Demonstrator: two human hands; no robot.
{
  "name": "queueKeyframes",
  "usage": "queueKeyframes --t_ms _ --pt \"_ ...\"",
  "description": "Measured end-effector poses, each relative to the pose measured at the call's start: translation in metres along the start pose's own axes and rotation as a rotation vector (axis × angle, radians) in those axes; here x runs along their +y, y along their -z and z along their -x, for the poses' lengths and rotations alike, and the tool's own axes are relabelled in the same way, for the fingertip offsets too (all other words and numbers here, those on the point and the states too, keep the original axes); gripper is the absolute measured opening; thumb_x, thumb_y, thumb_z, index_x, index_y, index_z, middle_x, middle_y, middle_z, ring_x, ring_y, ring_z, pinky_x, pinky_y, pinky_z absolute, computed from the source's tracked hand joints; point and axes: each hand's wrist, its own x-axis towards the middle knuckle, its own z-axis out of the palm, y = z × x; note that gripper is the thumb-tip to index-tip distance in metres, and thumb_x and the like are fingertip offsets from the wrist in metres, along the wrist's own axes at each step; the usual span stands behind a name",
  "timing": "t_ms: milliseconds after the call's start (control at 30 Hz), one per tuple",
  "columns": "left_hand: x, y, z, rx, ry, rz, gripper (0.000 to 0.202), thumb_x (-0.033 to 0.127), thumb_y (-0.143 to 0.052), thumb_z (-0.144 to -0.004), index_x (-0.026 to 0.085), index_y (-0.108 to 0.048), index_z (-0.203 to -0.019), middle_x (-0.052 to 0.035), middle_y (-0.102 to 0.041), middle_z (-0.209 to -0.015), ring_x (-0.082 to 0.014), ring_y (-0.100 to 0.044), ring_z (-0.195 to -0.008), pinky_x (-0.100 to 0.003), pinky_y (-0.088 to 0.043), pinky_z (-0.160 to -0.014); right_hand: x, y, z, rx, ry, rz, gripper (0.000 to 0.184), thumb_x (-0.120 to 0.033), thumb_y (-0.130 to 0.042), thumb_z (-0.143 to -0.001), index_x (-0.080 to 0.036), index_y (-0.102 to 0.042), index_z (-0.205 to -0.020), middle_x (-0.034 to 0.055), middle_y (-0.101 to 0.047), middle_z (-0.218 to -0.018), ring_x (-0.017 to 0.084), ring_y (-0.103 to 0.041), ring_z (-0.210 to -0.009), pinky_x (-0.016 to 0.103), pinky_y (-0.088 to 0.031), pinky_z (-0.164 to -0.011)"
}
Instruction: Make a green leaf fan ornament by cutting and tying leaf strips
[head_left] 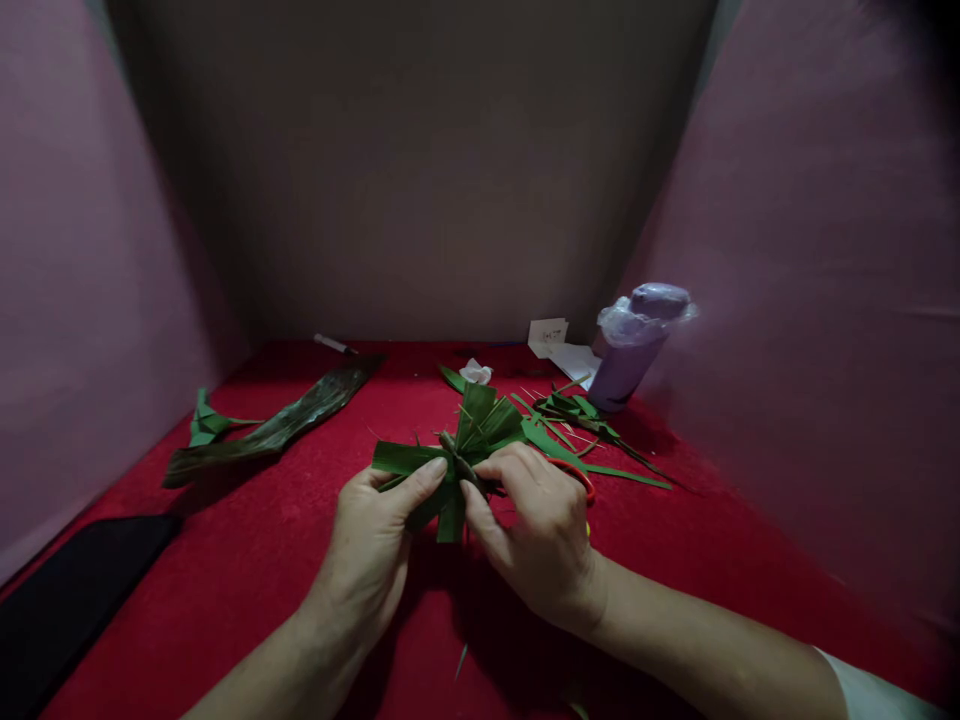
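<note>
Several broad green leaf strips (481, 418) fan outward from one middle point between my two hands, just above the red cloth. My left hand (379, 530) pinches the bundle from the left, its thumb lying across the strips near their centre. From the right, the fingers and thumb of my right hand (536, 525) close on a dark, narrow piece at the centre of the same bundle. Partly hidden behind my right hand is a red loop handle (583, 482), apparently of scissors. What lies under my fingers is hidden.
Loose green leaf scraps (574, 420) lie right of centre. A tilted purple cup (630, 368), plastic film at its top, stands beyond, near white papers (574, 360). Left are a long dark leaf (285, 415), a folded leaf piece (206, 422), a white pen-like item (331, 343) and a black flat object (90, 600).
</note>
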Motion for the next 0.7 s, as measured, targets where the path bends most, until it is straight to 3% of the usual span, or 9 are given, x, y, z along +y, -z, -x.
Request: queueKeyframes --t_ms 267,500,700 --pt "-0.0046 -0.0001 -0.0007 -0.018 -0.003 0.026 0.02 0.018 -0.077 -0.059 0.009 -0.069 -0.076 -0.0068 -0.073 -0.075 -0.0142 -0.065 -0.067 -0.025 -0.052 -0.067 -0.0004 -0.0021 0.0014 -0.008 0.009 0.007 0.009 -0.022 -0.052 -0.084 -0.015 -0.058 -0.081 0.005 -0.059 -0.075 0.017 -0.055 -0.072 0.029 -0.042 -0.064" --pt "0.002 0.0018 -0.001 -0.004 -0.022 0.035 0.021 0.017 -0.077 -0.058 0.01 -0.07 -0.076 -0.0062 -0.073 -0.076 -0.0132 -0.064 -0.068 -0.022 -0.052 -0.063 -0.0031 0.0045 0.0013 -0.008 0.015 -0.048 0.018 -0.027 -0.057 -0.082 -0.016 -0.057 -0.096 0.0071 -0.062 -0.086 0.02 -0.057 -0.079 0.032 -0.044 -0.068" --pt "0.0018 0.0019 -0.0004 -0.006 0.005 0.0 0.022 0.018 -0.078 -0.057 0.01 -0.07 -0.076 -0.0055 -0.071 -0.073 -0.0135 -0.063 -0.063 -0.024 -0.052 -0.059 -0.0019 0.0041 0.001 0.014 0.041 -0.05 0.013 -0.018 -0.054 -0.083 -0.018 -0.061 -0.094 0.0055 -0.061 -0.086 0.016 -0.056 -0.076 0.029 -0.044 -0.067"
